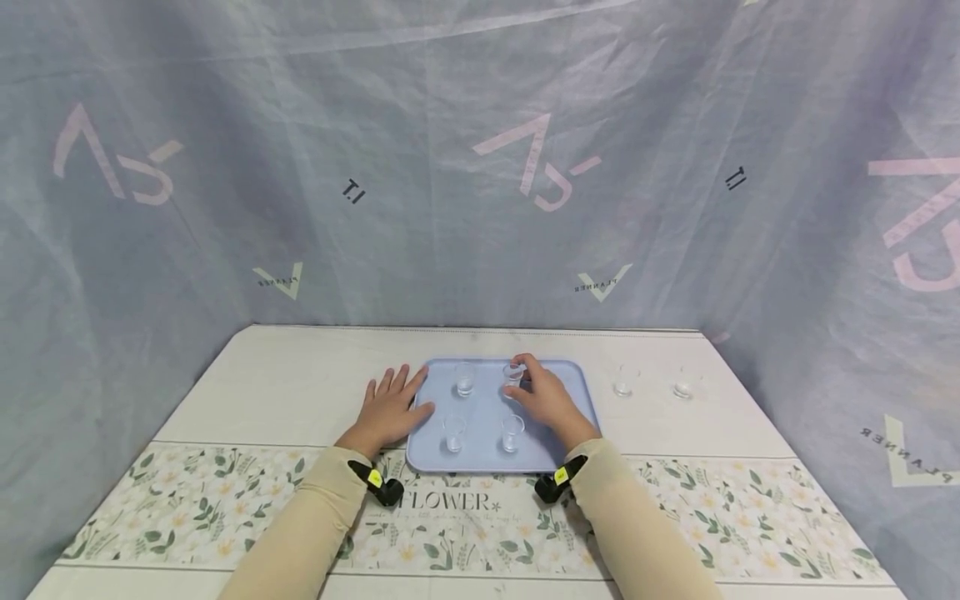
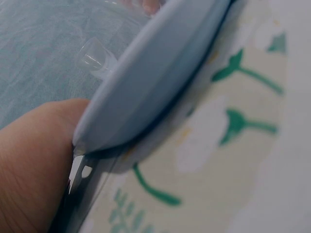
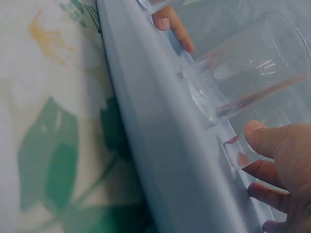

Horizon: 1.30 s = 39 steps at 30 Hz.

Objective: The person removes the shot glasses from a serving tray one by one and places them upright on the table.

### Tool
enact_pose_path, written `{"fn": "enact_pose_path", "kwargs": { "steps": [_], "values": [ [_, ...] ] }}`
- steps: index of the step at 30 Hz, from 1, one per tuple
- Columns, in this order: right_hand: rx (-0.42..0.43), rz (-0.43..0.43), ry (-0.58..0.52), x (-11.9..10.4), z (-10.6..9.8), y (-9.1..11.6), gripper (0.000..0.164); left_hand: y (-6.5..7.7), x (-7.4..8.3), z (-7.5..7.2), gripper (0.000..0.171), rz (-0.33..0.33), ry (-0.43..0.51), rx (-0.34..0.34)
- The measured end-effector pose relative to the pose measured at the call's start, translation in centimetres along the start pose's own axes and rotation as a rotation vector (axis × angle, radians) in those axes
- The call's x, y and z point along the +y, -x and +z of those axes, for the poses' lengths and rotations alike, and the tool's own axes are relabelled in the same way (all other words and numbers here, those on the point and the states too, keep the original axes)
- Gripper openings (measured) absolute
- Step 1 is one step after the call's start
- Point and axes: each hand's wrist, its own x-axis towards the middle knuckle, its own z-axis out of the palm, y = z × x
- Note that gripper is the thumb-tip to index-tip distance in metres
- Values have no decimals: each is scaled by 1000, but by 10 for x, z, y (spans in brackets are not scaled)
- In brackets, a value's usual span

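A light blue tray [image 1: 483,417] lies on the table with several small clear glasses on it. My right hand [image 1: 546,398] pinches the back right glass [image 1: 512,377] between thumb and fingers; in the right wrist view that glass [image 3: 232,151] stands at the fingertips, low over the tray. Three more stand upright there: a back left glass [image 1: 464,385], a front left glass [image 1: 453,440] and a front right glass [image 1: 512,438]. With fingers spread, my left hand [image 1: 386,414] rests at the tray's left edge, its thumb over the rim.
To the right of the tray, two more clear glasses stand on the table, one nearer [image 1: 622,386] and one farther out [image 1: 682,388]. The white tablecloth [image 1: 300,375] has a floral band [image 1: 465,533] along its front. A grey-blue curtain [image 1: 420,275] closes off the back and sides.
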Motion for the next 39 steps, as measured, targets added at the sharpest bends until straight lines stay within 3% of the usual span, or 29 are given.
{"fn": "enact_pose_path", "kwargs": {
  "steps": [12, 22, 30, 39],
  "values": [
    [48, -30, 20, 4, -12, 11, 43, 2, -3, 3, 75, -2, 5, 9],
    [143, -60, -28, 29, -43, 36, 45, 2, 1, 0, 75, -10, 6, 4],
    [219, 8, -35, 57, -75, 67, 45, 1, 2, -2, 75, -4, 8, -4],
    [269, 90, 51, 96, -109, 98, 46, 1, 3, -2, 75, -4, 6, -4]
  ]
}}
